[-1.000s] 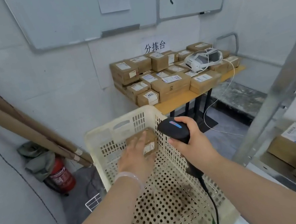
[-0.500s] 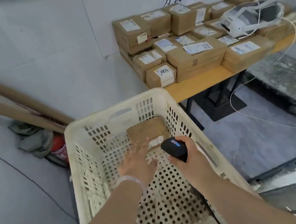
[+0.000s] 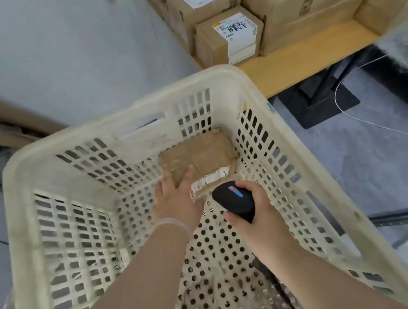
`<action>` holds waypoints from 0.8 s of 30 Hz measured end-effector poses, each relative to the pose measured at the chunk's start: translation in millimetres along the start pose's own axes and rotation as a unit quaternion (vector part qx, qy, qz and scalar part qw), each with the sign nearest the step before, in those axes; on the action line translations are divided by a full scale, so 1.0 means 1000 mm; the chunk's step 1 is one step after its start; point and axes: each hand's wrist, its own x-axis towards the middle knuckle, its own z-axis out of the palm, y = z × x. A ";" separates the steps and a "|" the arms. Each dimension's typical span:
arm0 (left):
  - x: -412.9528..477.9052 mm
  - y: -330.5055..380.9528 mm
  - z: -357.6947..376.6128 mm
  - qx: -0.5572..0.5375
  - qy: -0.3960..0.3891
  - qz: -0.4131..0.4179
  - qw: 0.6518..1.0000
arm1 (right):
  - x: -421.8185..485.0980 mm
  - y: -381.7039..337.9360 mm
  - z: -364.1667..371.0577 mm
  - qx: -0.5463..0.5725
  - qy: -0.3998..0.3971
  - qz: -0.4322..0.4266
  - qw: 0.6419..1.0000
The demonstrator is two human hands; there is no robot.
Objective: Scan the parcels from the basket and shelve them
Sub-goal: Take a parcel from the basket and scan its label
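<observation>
The left hand's fingers [image 3: 187,177] lie straight and a little spread, their tips resting on the near left corner of a flat brown cardboard parcel [image 3: 198,153] with a white printed label along its near edge; whether the thumb is tucked under that edge I cannot tell; the left hand [image 3: 178,201] wears a thin pale band [image 3: 171,223] at the wrist. Just beside it, the right hand's fingers [image 3: 243,184] are curled round a black handheld barcode scanner [image 3: 234,200] with a blue-and-red light strip on top, its head pointing at the label; the right hand [image 3: 255,207] holds it close above the parcel's near right corner, and a dark cord [image 3: 279,285] trails back along the forearm. The parcel lies in the far right corner of a large cream perforated plastic basket [image 3: 121,114], on its holed floor. Beyond the basket's far rim stands a yellow wooden table [image 3: 305,58] stacked with labelled brown cardboard boxes [image 3: 229,36]; a thin white cable [image 3: 352,116] loops over the grey floor to the right.
</observation>
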 end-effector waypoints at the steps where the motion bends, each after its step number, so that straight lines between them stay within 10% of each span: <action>1: 0.007 -0.001 0.002 -0.011 -0.001 -0.004 1.000 | 0.002 0.003 0.001 0.001 0.002 0.004 1.000; 24: -0.025 -0.025 -0.042 -0.148 0.009 -0.035 0.988 | -0.046 -0.012 -0.012 0.025 0.003 -0.013 1.000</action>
